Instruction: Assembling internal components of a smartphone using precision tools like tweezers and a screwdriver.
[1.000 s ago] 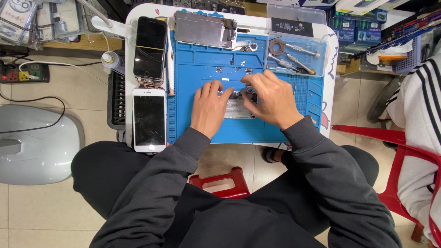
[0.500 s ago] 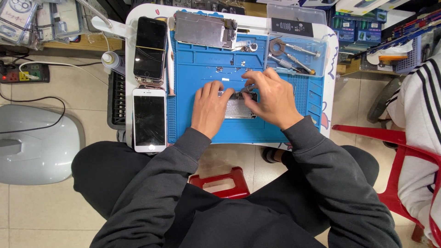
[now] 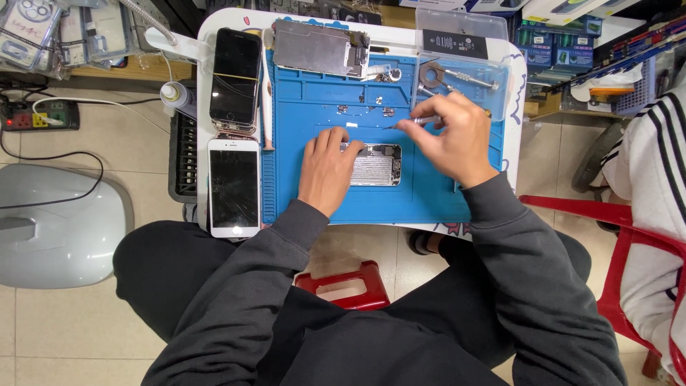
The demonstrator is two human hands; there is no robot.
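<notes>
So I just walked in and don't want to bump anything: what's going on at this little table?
A person in a dark sweatshirt is working on an opened phone body lying on a blue work mat. The left hand rests on the phone body and steadies it. The right hand holds a thin metal tool just above it. Two other phones, a black phone and a white phone, lie left of the mat, and a metal plate lies at its far edge.

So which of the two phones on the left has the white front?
The nearer phone, by the person's knee; the farther phone above it is black-fronted.
</notes>
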